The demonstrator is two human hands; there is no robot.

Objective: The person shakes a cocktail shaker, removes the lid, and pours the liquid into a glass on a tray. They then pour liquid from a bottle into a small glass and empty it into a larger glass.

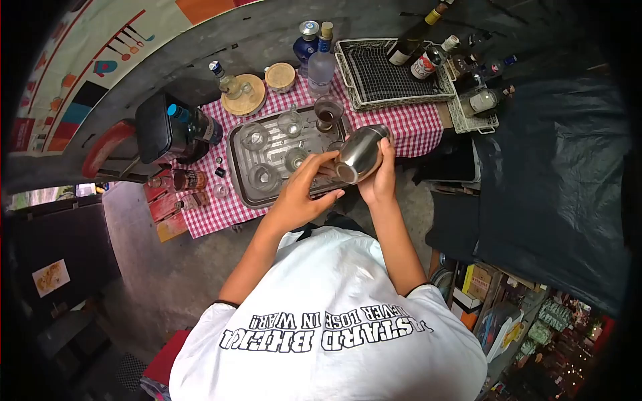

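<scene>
A shiny metal cocktail shaker point(362, 158) is tilted over the right side of the tray, its narrower end toward me and low. My right hand point(381, 175) grips it along its right side, with the thumb and fingers partly hidden behind it. My left hand point(304, 190) is held just left of that narrow end, fingers and thumb spread apart, index fingertip right at the metal. Below the hands is a metal tray point(235, 167) with several clear glasses, among them a glass point(264, 177) at the near left. A glass with dark liquid point(328, 115) stands behind the shaker.
A red checked cloth point(204, 217) covers the table. Bottles, such as a blue bottle point(305, 50), line the back near a wire basket point(394, 100) holding more bottles. Wooden round boards point(244, 103) lie at the back left. A black container point(157, 130) stands at the left.
</scene>
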